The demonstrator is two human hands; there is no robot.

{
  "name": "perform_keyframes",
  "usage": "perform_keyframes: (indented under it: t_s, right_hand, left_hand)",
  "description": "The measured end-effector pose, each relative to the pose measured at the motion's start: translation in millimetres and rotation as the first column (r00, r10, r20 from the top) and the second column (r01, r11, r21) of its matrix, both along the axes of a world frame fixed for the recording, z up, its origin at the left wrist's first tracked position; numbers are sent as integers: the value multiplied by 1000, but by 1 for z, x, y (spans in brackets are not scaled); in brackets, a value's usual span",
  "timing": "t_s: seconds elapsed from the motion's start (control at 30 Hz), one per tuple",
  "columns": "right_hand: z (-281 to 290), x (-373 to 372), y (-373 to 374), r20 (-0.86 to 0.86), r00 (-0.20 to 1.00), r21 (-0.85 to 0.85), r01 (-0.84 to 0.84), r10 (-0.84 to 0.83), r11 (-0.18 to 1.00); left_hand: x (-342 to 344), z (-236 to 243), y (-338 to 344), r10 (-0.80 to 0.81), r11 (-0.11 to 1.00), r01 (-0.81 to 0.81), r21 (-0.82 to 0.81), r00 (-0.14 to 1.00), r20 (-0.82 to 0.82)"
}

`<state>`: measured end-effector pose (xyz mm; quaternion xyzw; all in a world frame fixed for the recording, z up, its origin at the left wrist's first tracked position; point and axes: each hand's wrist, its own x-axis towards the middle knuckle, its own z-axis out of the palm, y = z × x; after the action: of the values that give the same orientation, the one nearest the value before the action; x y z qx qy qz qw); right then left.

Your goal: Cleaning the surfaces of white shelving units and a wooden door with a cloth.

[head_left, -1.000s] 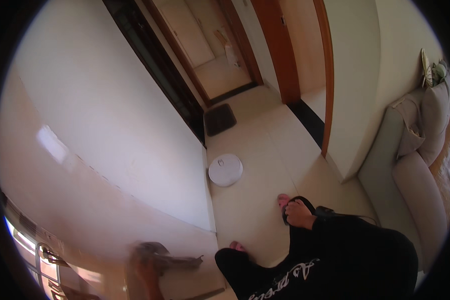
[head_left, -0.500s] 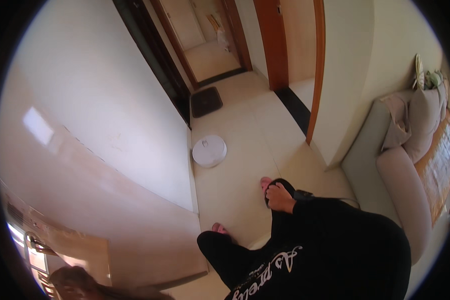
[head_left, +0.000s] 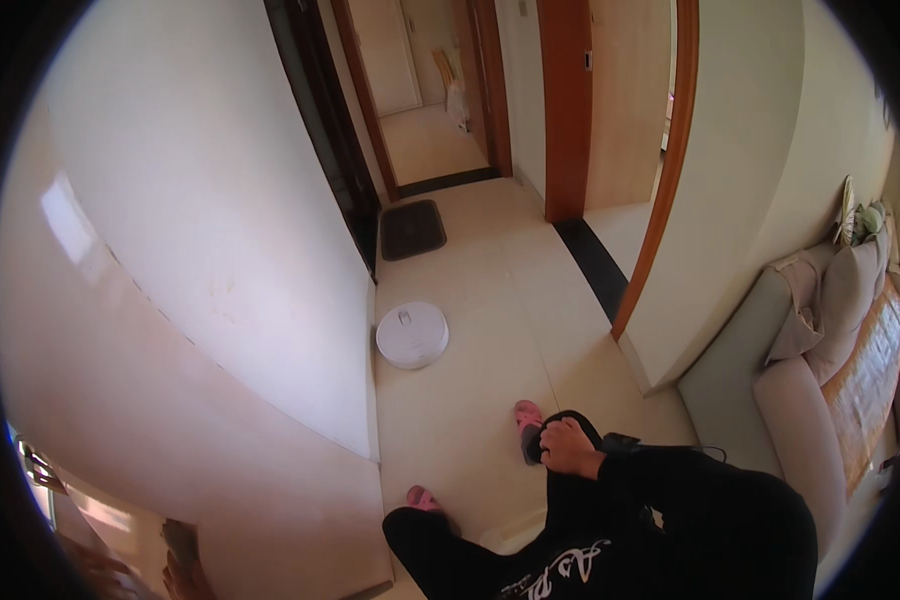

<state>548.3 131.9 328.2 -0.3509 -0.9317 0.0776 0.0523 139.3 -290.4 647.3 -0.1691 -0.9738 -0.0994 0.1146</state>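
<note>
My right hand [head_left: 568, 447] rests on my bent right knee, its fingers laid over the black trouser cloth and holding nothing. My left hand cannot be made out. Blurred, finger-like shapes [head_left: 182, 558] show in the glossy panel at the lower left, and they look like a reflection. On the tiled floor ahead, near the white wall, sits a round white robot vacuum [head_left: 413, 335] with a small raised turret on top. Both my feet wear pink slippers [head_left: 528, 415]. A small black object [head_left: 622, 441] lies beside my right forearm, partly hidden.
A dark mat [head_left: 413, 230] lies beyond the vacuum, before a brown-framed doorway. A second doorway with a black threshold [head_left: 592, 272] opens on the right. The grey sofa [head_left: 730, 400] with cushions [head_left: 850, 300] stands at my right. The white wall [head_left: 210, 200] runs along the left.
My view has tilted upward, so the vacuum, mat and doorways appear lower in the picture. My right hand stays on the knee. The vacuum shows no clear movement across the floor.
</note>
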Motion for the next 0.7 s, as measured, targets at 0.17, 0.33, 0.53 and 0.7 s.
perform_keyframes:
  t_s: [0.17,0.33,0.53,0.7]
  right_hand:
    - [-3,-8,1,-11,1000,13,3,-3,1000]
    - [3,-5,5,-28,998,12,55,-54,998]
    - [-6,9,2,-211,977,-10,39,-40,999]
    - [-7,19,12,-339,937,-122,39,-79,992]
  left_hand:
    - [8,10,8,-52,997,51,-57,999,-14]
    - [-9,-14,-22,-151,980,131,-149,979,-134]
    - [-4,-21,-46,-19,959,-6,284,996,86]
    - [-20,-11,-6,-26,984,35,172,998,-51]
